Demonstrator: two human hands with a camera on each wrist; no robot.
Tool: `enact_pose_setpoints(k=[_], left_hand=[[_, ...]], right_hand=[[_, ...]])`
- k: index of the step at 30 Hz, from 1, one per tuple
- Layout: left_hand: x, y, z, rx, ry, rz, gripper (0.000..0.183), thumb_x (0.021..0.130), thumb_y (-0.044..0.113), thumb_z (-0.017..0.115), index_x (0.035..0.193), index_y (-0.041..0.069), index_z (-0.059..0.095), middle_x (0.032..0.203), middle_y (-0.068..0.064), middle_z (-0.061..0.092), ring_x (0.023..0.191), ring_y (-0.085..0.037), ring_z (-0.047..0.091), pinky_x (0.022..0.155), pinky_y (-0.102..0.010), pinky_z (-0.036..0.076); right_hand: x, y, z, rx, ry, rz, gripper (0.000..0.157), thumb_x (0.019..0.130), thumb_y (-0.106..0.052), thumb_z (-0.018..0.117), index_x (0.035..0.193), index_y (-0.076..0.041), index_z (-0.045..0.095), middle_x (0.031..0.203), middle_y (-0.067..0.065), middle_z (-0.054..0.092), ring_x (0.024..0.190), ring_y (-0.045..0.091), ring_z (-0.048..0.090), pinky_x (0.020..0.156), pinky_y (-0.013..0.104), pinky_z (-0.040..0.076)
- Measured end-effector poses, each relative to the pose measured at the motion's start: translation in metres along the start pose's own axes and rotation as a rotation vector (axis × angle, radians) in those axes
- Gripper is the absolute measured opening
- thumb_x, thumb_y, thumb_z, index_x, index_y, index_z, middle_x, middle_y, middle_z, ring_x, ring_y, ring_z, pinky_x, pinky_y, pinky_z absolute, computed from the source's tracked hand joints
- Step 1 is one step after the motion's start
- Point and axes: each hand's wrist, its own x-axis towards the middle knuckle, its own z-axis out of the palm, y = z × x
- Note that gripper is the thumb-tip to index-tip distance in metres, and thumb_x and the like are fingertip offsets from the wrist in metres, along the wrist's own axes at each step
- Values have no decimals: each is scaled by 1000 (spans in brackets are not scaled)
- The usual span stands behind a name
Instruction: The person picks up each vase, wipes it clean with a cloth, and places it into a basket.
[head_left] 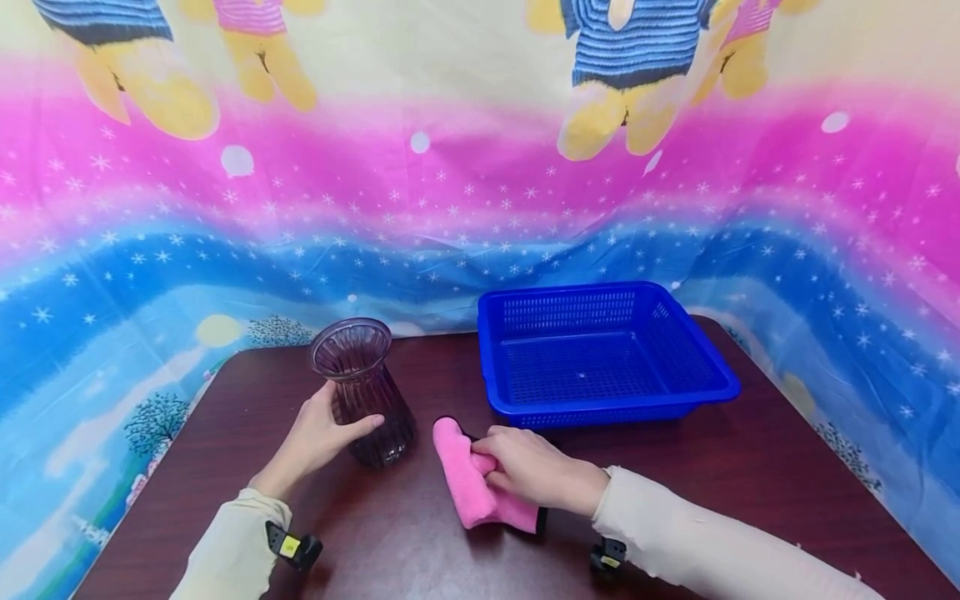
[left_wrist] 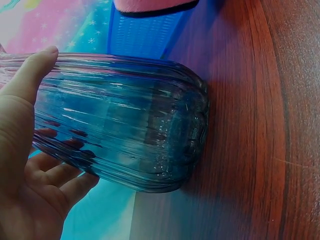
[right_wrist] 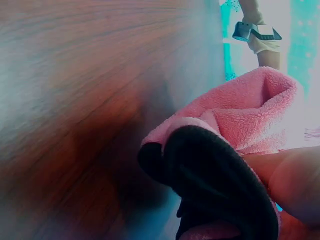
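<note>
A purple-tinted ribbed glass vase [head_left: 367, 400] with a flared rim stands on the left part of the table, leaning slightly. My left hand [head_left: 318, 433] holds it at the side, thumb across the front and fingers behind. The left wrist view shows the vase [left_wrist: 120, 120] sideways, its fingers partly seen through the glass. To the right, my right hand [head_left: 536, 471] grips a bunched pink cloth [head_left: 465, 483] with dark edging, just above the tabletop and apart from the vase. In the right wrist view, folds of the cloth [right_wrist: 245, 115] hide most of the fingers.
A blue plastic basket [head_left: 615, 414] with slotted walls sits at the back right of the dark wooden table [head_left: 757, 492]. Behind the table hangs a colourful printed cloth backdrop [head_left: 450, 192], which also wraps both sides.
</note>
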Motion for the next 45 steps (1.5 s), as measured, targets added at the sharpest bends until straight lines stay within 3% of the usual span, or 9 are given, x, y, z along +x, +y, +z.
enact_pose_setpoints(k=[23, 33, 37, 40, 45], left_hand=[[0, 0, 0, -2, -10, -5, 74, 84, 37, 82, 140, 2, 47, 129, -22, 67, 116, -35, 67, 97, -52, 56], [1, 0, -2, 3, -16, -8, 75, 85, 37, 81, 141, 1, 46, 129, -23, 66, 117, -36, 67, 98, -53, 55], [1, 0, -3, 1, -15, -14, 75, 85, 37, 81, 140, 1, 47, 129, -23, 66, 117, -36, 67, 98, -53, 55], [2, 0, -2, 5, -14, -17, 75, 85, 38, 81, 140, 1, 47, 128, -22, 67, 118, -36, 67, 99, -53, 54], [2, 0, -3, 2, -20, -18, 75, 85, 38, 81, 140, 1, 47, 129, -22, 67, 118, -36, 67, 98, -53, 55]], right_hand=[[-47, 23, -12, -26, -22, 43, 26, 79, -7, 77, 76, -23, 56, 73, -11, 41, 64, 2, 37, 53, 19, 30], [-54, 26, -11, -16, -33, 51, 24, 79, -10, 77, 80, -26, 59, 74, -11, 43, 64, 2, 38, 53, 20, 31], [-56, 24, -7, -15, -59, 75, 18, 82, -19, 80, 97, -24, 71, 77, -13, 45, 65, 1, 39, 53, 19, 33], [-59, 23, -4, -18, -75, 80, 33, 83, -25, 82, 114, -21, 73, 81, -12, 48, 68, 2, 40, 55, 20, 35], [-60, 19, 0, -104, -101, 68, 48, 82, -32, 82, 125, -15, 69, 96, -5, 55, 86, 10, 49, 66, 24, 45]])
